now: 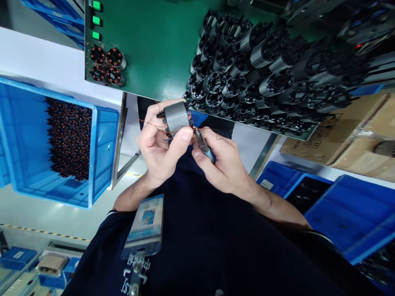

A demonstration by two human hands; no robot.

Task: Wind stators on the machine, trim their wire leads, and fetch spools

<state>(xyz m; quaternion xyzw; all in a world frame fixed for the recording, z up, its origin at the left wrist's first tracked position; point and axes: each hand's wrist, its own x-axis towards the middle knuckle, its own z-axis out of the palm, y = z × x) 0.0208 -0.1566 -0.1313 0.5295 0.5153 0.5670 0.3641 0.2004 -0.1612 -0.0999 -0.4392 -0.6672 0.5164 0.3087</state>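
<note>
The motor stator lies sideways, long axis nearly level.

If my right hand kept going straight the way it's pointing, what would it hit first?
Your right hand would likely meet the wound stator held in your left hand first, though depth is unclear.

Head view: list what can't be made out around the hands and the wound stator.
- The wound stator: its far side is hidden by the left hand.
- The blue-handled tool: part of its handle is hidden by the right hand, and its tip is too small to show whether it grips the copper wire.
- The ID badge: its print is too small and blurred to read.
- The blue crate at lower right: cut off by the frame's edge.
</note>
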